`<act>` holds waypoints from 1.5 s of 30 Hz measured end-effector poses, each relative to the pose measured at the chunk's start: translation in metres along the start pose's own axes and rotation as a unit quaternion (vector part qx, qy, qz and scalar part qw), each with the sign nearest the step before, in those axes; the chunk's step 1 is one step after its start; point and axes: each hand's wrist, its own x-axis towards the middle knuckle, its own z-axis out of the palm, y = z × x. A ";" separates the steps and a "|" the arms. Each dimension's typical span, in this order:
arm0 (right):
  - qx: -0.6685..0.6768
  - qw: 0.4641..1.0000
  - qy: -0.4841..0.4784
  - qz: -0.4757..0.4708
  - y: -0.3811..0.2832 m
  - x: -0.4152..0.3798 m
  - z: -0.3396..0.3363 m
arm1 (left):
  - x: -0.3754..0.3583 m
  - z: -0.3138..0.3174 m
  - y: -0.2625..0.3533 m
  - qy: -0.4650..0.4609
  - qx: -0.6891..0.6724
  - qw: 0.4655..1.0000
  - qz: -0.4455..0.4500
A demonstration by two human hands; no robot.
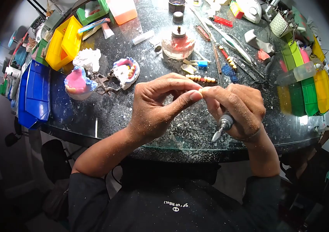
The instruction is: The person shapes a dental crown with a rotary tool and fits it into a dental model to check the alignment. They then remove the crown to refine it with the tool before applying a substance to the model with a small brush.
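Observation:
My left hand [158,106] is closed in a pinch, thumb and forefinger meeting on a tiny pale piece [200,90] that looks like an artificial tooth, mostly covered by fingertips. Touching the same spot are the fingertips of my right hand [245,102]. In that right hand's curled fingers lies a grey rotary handpiece [226,121], its pointed bur aimed down toward the table's front edge. Just beyond the fingertips is a strip of artificial teeth [201,79] on a red base. To the left, a metal articulator [103,84] stands beside a dental cast [127,72] with pink wax and teeth.
A glass spirit lamp [178,45] stands behind my hands. Long tools [232,40] lie at the back right. Blue bin [35,94] and yellow bin [64,42] line the left; green bin [309,96] stands right. White dust covers the dark table [180,133].

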 end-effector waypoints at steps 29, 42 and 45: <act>-0.046 0.965 -0.090 0.244 -0.008 0.002 0.007 | -0.001 -0.005 -0.007 -0.002 0.058 0.994 0.094; -0.099 0.953 -0.110 0.264 -0.010 0.003 0.005 | 0.000 -0.001 -0.006 0.002 0.005 0.998 0.055; -0.090 0.951 -0.113 0.272 -0.012 0.004 0.004 | 0.000 -0.001 -0.007 0.005 0.008 0.999 0.039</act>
